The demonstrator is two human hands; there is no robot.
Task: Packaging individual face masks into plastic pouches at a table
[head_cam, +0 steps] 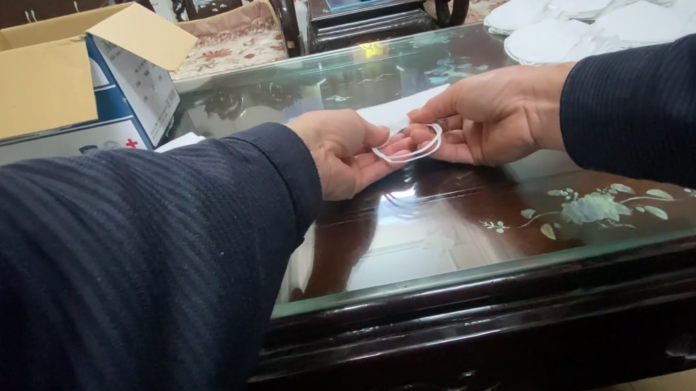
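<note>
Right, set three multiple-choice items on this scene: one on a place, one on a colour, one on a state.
1. Where do the stacked white pieces lie?
A. far right of the table
B. inside the box
C. on the floor

2. What colour is the loop between the hands?
A. red
B. white
C. black

3. How is the cardboard box?
A. taped shut
B. crushed flat
C. flaps open

Answers: 1 A, they spread over the glass-topped table at far right. 2 B, the left hand and right hand pinch a white loop. 3 C, its flap stands raised.
</note>
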